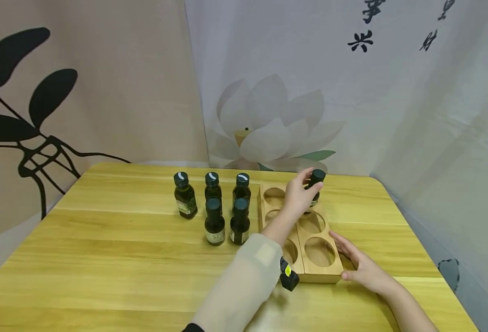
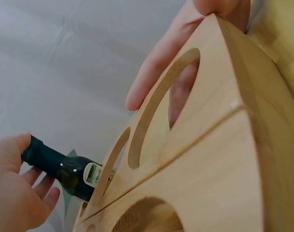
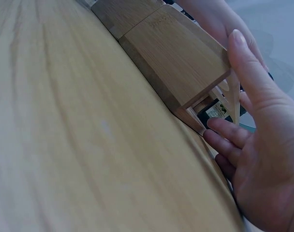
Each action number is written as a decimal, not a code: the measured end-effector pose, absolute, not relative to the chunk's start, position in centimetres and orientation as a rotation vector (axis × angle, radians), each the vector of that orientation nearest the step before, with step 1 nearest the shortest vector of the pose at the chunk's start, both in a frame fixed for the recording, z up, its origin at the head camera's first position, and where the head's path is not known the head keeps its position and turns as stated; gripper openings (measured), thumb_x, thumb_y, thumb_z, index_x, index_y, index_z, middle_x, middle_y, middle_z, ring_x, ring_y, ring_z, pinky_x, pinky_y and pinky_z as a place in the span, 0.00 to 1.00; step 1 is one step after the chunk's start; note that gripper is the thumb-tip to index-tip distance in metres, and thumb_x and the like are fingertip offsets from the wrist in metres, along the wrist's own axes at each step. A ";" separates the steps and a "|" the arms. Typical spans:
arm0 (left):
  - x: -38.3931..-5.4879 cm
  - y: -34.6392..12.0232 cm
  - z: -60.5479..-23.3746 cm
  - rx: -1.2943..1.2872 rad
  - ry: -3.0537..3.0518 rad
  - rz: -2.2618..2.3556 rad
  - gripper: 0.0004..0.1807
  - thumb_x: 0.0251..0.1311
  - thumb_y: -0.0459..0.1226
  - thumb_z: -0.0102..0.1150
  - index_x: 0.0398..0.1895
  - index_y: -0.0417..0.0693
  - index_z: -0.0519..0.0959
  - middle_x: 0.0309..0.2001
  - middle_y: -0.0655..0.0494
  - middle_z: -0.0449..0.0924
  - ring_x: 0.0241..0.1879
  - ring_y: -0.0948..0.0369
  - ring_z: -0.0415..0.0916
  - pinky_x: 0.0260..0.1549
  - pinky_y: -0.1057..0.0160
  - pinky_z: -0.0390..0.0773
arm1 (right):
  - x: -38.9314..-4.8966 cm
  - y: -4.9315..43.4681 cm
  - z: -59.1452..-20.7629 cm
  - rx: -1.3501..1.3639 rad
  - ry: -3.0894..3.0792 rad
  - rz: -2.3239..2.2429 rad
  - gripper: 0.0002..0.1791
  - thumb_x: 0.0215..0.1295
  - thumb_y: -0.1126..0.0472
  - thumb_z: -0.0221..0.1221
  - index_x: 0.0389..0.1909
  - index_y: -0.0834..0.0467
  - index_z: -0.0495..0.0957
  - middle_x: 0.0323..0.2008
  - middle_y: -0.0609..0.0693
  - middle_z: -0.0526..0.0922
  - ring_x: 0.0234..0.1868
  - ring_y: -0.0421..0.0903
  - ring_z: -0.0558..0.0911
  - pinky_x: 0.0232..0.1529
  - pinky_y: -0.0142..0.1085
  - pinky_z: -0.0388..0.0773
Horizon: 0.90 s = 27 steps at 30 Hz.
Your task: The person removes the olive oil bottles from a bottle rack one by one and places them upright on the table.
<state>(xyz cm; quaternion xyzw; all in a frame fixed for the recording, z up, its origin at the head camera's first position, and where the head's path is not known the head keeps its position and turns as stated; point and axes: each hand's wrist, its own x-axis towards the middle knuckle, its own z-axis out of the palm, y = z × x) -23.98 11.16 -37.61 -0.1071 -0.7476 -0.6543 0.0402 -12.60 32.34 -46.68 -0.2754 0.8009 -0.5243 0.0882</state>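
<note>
My left hand point(image 1: 296, 197) pinches the capped neck of a dark glass bottle point(image 1: 317, 176) at the far right hole of the wooden rack point(image 1: 319, 271). In the left wrist view the bottle point(image 2: 72, 171) leans, its lower part inside the hole, with the left hand point(image 2: 14, 186) at its cap. The bottle's label point(image 3: 215, 112) shows through the rack's open side in the right wrist view. My right hand point(image 1: 364, 269) rests against the rack's right side, fingers extended along it and thumb at the near corner. My left forearm hides part of the rack's left row.
Left of the rack several similar dark bottles stand upright, among them a far left bottle point(image 1: 185, 198) and a nearer bottle point(image 1: 215, 223). All stand on a wooden table point(image 1: 102, 258). Behind its far edge hangs a printed curtain point(image 1: 144, 92).
</note>
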 end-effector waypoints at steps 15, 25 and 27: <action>-24.7 11.7 -38.1 -0.374 -2.318 -1.927 0.22 0.66 0.38 0.58 0.63 0.52 0.72 0.52 0.54 0.76 0.50 0.59 0.74 0.41 0.68 0.78 | -12.5 32.1 -46.2 -0.860 2.378 -1.575 0.46 0.64 0.44 0.60 0.76 0.53 0.48 0.70 0.59 0.57 0.64 0.40 0.64 0.59 0.26 0.57; -24.6 11.5 -38.2 -0.398 -2.305 -1.908 0.21 0.65 0.37 0.58 0.61 0.49 0.73 0.50 0.55 0.76 0.48 0.58 0.74 0.38 0.68 0.77 | -12.4 31.9 -45.9 -0.866 2.377 -1.577 0.46 0.64 0.43 0.60 0.76 0.54 0.48 0.70 0.60 0.57 0.64 0.40 0.64 0.59 0.26 0.57; -24.6 11.4 -38.2 -0.409 -2.308 -1.894 0.21 0.65 0.37 0.58 0.61 0.48 0.73 0.50 0.55 0.76 0.47 0.60 0.73 0.37 0.69 0.77 | -12.3 31.9 -45.9 -0.864 2.378 -1.575 0.46 0.64 0.43 0.60 0.76 0.53 0.48 0.70 0.59 0.58 0.64 0.40 0.65 0.59 0.26 0.57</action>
